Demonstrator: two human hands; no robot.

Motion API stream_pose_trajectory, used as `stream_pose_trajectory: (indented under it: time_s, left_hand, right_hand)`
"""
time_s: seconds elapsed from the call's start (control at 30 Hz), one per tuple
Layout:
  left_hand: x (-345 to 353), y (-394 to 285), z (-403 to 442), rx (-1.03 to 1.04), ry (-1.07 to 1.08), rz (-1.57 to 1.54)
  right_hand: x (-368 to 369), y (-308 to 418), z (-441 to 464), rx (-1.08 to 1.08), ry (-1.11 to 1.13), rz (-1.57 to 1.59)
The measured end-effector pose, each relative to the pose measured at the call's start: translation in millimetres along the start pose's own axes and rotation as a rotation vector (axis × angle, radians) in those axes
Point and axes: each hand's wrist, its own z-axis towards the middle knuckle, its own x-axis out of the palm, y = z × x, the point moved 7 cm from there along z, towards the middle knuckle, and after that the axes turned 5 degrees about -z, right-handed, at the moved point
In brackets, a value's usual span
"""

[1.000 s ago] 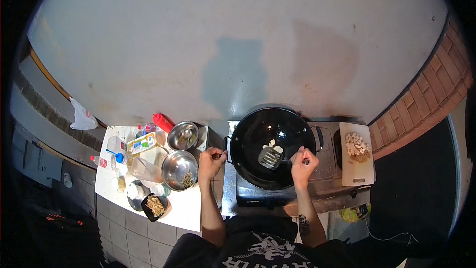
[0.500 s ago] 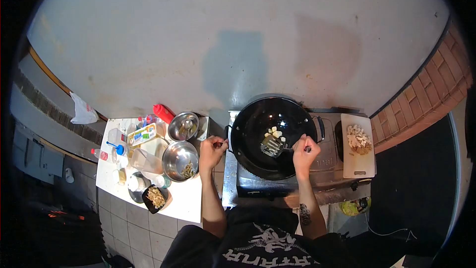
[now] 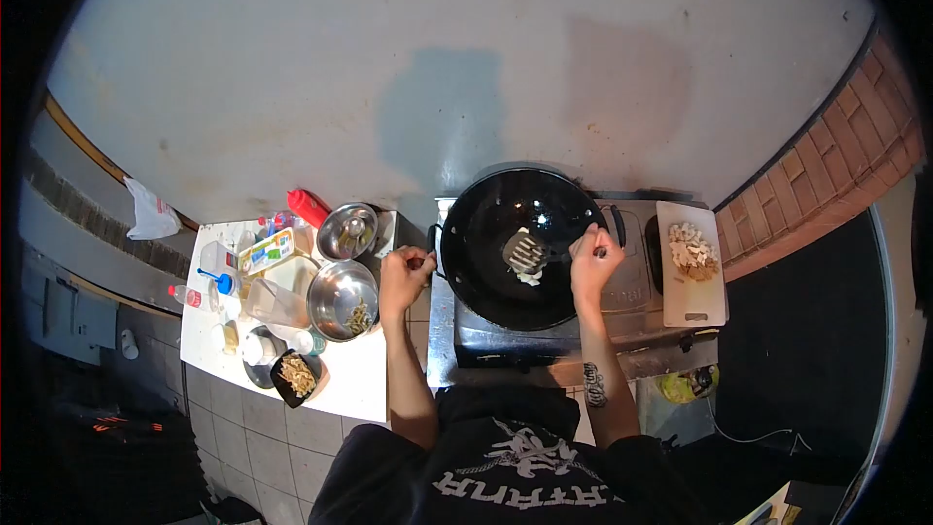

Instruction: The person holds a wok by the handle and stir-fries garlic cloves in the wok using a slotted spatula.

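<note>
A large black wok (image 3: 486, 282) stands on the stove. My right hand (image 3: 593, 267) is closed round the handle of a slotted spatula (image 3: 526, 253), whose head lies inside the wok. Pale pieces (image 3: 530, 279) show around the edges of the spatula head. At the wok's left side, my left hand (image 3: 403, 282) is closed on something small and dark by the left wok handle (image 3: 433, 238); whether this is the handle itself is hard to make out.
On the white table (image 3: 350, 389) at left are two steel bowls (image 3: 342, 301), a red bottle (image 3: 306, 206), plastic containers and a black bowl of food (image 3: 294, 376). A cutting board (image 3: 696, 303) with chopped food lies right of the stove (image 3: 632, 316).
The spatula head has shifted and turned over the pale pieces, which now show above and below it. The view has tilted, so the whole scene sits higher and slightly further left.
</note>
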Motion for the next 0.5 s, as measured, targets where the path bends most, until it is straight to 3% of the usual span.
stream_pose_trajectory:
  time_s: [0.2, 0.27, 0.5]
  left_hand:
    - [2, 10, 2, -0.008, -0.008, -0.024]
    - [5, 20, 2, -0.067, 0.034, -0.067]
    - [0, 2, -1, -0.005, -0.009, 0.014]
  right_hand:
    - [1, -2, -7, 0.013, 0.060, -0.017]
    - [2, 4, -7, -0.089, 0.045, 0.017]
    - [-2, 4, -7, 0.002, 0.050, 0.103]
